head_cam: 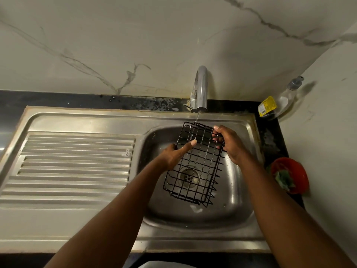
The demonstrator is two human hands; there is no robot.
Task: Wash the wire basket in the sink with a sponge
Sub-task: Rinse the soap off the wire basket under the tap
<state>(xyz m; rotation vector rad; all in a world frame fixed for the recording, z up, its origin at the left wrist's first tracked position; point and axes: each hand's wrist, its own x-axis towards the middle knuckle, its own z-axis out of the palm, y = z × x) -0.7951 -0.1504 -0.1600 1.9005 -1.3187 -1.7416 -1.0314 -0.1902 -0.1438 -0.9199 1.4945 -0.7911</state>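
A black wire basket (195, 167) is held tilted over the steel sink bowl (235, 192), its far end under a thin stream of water from the tap (201, 88). My left hand (173, 154) grips the basket's left side, thumb lying across the wires. My right hand (229, 144) grips the right rim near the far end, fingers curled through the wires. The drain shows through the mesh. No sponge is in either hand.
A ribbed steel drainboard (73, 165) lies left of the bowl. A soap bottle with a yellow label (278, 103) stands in the back right corner. A red bowl with something green in it (289, 175) sits on the dark counter to the right.
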